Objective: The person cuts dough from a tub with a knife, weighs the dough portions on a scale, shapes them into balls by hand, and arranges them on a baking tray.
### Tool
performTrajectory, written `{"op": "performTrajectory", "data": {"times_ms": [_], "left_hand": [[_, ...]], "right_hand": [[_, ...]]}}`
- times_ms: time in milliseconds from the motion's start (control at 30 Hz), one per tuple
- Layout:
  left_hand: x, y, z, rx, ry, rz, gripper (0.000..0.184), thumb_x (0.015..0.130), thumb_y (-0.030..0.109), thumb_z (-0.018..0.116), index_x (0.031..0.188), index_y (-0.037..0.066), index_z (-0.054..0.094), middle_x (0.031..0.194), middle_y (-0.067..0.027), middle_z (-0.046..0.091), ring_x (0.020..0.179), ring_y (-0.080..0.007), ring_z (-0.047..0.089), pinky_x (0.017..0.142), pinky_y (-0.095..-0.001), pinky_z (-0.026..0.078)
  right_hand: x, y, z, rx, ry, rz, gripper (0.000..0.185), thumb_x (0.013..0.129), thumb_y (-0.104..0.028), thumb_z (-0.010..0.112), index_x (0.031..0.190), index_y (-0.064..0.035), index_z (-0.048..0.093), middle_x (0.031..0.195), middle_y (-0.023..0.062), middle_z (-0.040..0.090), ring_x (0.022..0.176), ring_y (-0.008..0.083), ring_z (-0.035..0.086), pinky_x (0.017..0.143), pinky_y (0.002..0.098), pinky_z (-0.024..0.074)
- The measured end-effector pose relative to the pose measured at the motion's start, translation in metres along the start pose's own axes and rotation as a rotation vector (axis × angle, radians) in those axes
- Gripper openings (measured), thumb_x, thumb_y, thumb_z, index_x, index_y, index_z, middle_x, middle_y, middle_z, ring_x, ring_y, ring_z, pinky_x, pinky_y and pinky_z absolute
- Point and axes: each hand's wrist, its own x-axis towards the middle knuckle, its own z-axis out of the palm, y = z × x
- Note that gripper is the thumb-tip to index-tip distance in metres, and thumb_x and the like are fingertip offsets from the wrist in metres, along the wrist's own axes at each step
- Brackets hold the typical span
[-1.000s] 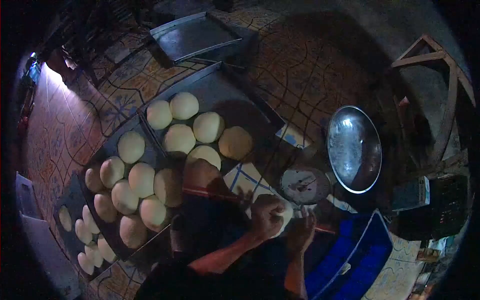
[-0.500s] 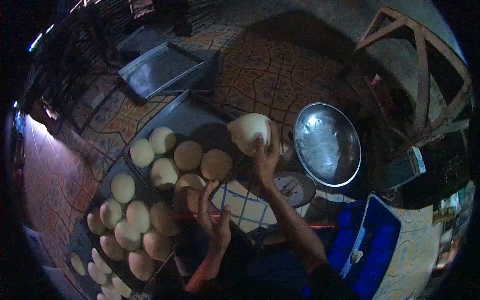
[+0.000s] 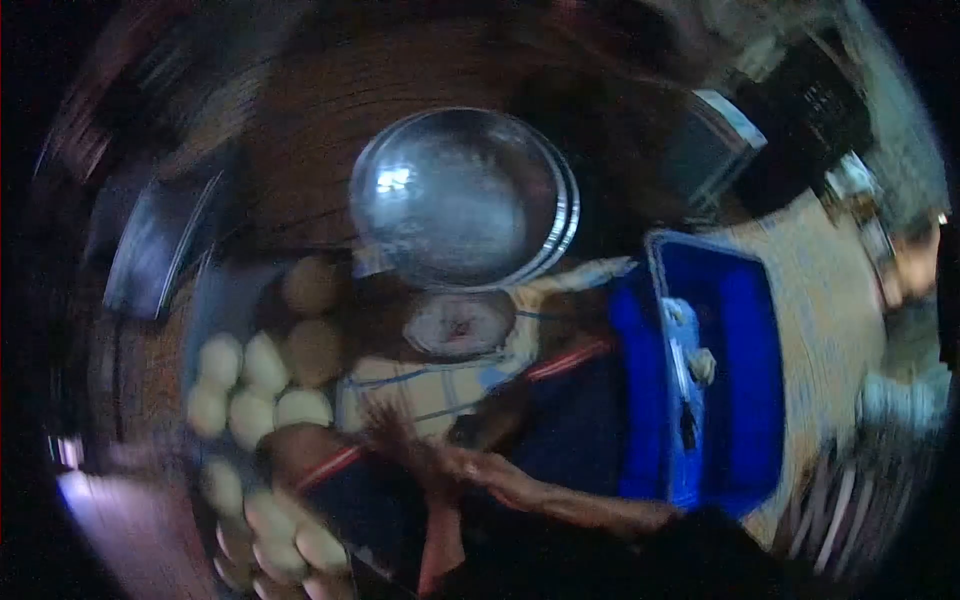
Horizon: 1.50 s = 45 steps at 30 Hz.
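Note:
My left hand (image 3: 395, 428) and my right hand (image 3: 460, 464) are close together, overlapping, in front of a checked cloth (image 3: 440, 392). Motion smears both, so their fingers do not show clearly and I see nothing plainly held. Left of them, round pale dough balls (image 3: 250, 415) sit on a dark tray (image 3: 225, 300); several are in shadow. More dough balls (image 3: 282, 535) lie at the lower left. Beyond the cloth is a small round dish (image 3: 460, 326) with something whitish in it, blurred.
A large shiny metal bowl (image 3: 455, 200) stands beyond the dish. To the right is a blue plastic bin (image 3: 752, 370) with a pale lump on its divider or edge. Another metal tray (image 3: 155, 245) lies at the far left. A boxy object (image 3: 712, 150) stands at the upper right.
The view has swung to the right and blurred. My right hand, which held a dough ball up over the tray, is down beside my left hand; the ball no longer shows in it.

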Motion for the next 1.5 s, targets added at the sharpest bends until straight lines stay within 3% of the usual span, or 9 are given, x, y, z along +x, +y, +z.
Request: {"op": "performTrajectory", "data": {"times_ms": [167,267,400,533,733,1233,1300,1333,1500], "left_hand": [[0.0,-0.075,0.007,-0.052,-0.079,0.095,0.044,0.094,0.029,0.044,0.126,0.0,0.05,0.135,-0.0146,0.044,0.126,-0.0291,0.039,0.107,-0.046,0.025],[-0.002,-0.103,-0.004,-0.065,-0.154,-0.069,0.048,0.095,0.036,0.042,0.124,-0.002,0.047,0.128,-0.0168,0.05,0.121,-0.0333,0.045,0.103,-0.0452,0.032],[0.001,-0.1,0.016,0.194,-0.172,0.173,0.034,0.091,0.023,0.049,0.108,-0.006,0.058,0.111,-0.0172,0.058,0.104,-0.0309,0.056,0.094,-0.044,0.043],[-0.006,-0.088,0.033,-0.115,-0.227,-0.2,0.024,0.088,0.008,0.047,0.096,-0.008,0.063,0.101,-0.0172,0.062,0.093,-0.0265,0.062,0.073,-0.0332,0.053],[-0.005,-0.081,0.03,-0.151,-0.375,-0.305,0.024,0.082,-0.006,0.047,0.103,-0.007,0.058,0.09,-0.0162,0.063,0.084,-0.0238,0.062,0.073,-0.0331,0.053],[-0.017,-0.046,0.033,-0.099,-0.458,-0.305,0.013,0.086,0.01,0.06,0.096,0.002,0.063,0.092,-0.0093,0.064,0.087,-0.0178,0.06,0.076,-0.0305,0.048],[-0.024,-0.066,0.037,0.273,-0.386,0.396,0.013,0.086,0.011,0.059,0.094,0.002,0.063,0.091,-0.0089,0.064,0.086,-0.0179,0.061,0.075,-0.0307,0.048],[-0.026,-0.077,0.034,0.268,-0.365,0.399,0.013,0.086,0.011,0.059,0.094,0.002,0.063,0.091,-0.0089,0.064,0.086,-0.0179,0.061,0.075,-0.0307,0.048],[-0.039,-0.092,0.047,-0.61,-0.292,-0.435,0.015,0.085,0.01,0.059,0.095,0.0,0.061,0.093,-0.0096,0.062,0.087,-0.0181,0.059,0.074,-0.0307,0.049]], "right_hand": [[-0.099,-0.119,-0.077,-0.126,-0.143,0.247,0.047,0.092,-0.027,0.056,0.129,0.0008,0.047,0.113,0.0111,0.06,0.104,0.0199,0.055,0.096,0.0373,0.0398],[-0.128,-0.148,-0.161,-0.598,0.642,-0.363,0.036,0.09,-0.019,0.058,0.12,0.0016,0.055,0.108,0.0113,0.063,0.102,0.0174,0.059,0.09,0.0342,0.0452],[-0.14,-0.11,-0.303,-1.018,0.939,-0.247,0.056,0.083,-0.026,0.064,0.128,0.0022,0.047,0.119,0.0187,0.058,0.109,0.0254,0.056,0.093,0.0406,0.0436],[-0.11,-0.063,-0.319,-1.49,1.046,-0.128,0.082,0.07,-0.034,0.075,0.136,-0.0062,0.036,0.11,0.0275,0.053,0.099,0.0371,0.057,0.086,0.0425,0.0466],[-0.093,-0.084,-0.35,-0.851,0.877,-0.148,0.052,0.061,-0.017,0.075,0.109,-0.0022,0.061,0.104,0.0201,0.063,0.097,0.0258,0.062,0.083,0.0375,0.0491],[-0.152,-0.321,-0.142,-0.983,0.782,-0.966,0.048,0.049,-0.021,0.068,0.089,0.0035,0.059,0.084,0.0073,0.061,0.081,0.0139,0.059,0.071,0.0286,0.047],[-0.12,-0.35,-0.104,-1.045,0.556,-1.002,0.046,0.052,-0.018,0.069,0.092,0.0035,0.061,0.085,0.0082,0.063,0.08,0.0143,0.06,0.072,0.0289,0.0476],[-0.095,-0.354,-0.081,-0.924,0.477,-1.036,0.044,0.054,-0.017,0.069,0.093,0.0027,0.062,0.086,0.0084,0.064,0.08,0.0149,0.06,0.072,0.029,0.048],[0.026,-0.375,-0.007,-1.025,0.301,-1.012,0.042,0.059,-0.016,0.071,0.097,0.0006,0.064,0.088,0.0109,0.066,0.083,0.0183,0.062,0.075,0.0311,0.0495]]}}
